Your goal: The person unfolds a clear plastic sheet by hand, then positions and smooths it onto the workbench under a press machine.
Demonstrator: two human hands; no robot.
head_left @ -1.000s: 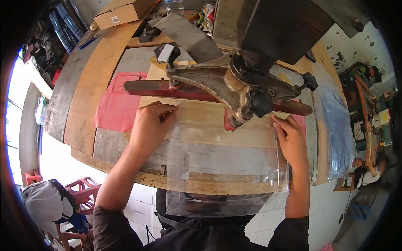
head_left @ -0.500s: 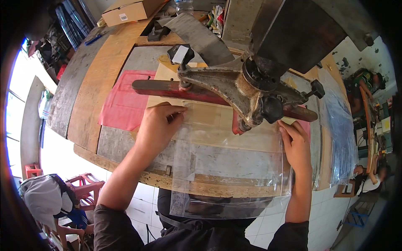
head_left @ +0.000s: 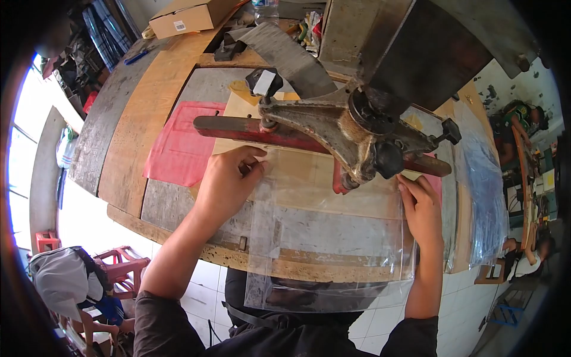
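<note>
A clear plastic sheet lies across the tan board and hangs over the table's front edge. My left hand is closed at the sheet's upper left corner, thumb and forefinger bent close together. On the other side my right hand pinches the sheet's upper right corner. Above the sheet's far edge stands a metal press head with black knobs and a red-sided bar. Pink sheet material lies under the bar's left end.
A stack of clear plastic lies at the table's right. A cardboard box and a blue pen are at the back left. Red stools stand at lower left. Other people are at far right, one more at lower left.
The view has shifted, so the press and table sit further right in the picture. My left fingertips have loosened slightly at the sheet's corner; my right hand stays at its corner.
</note>
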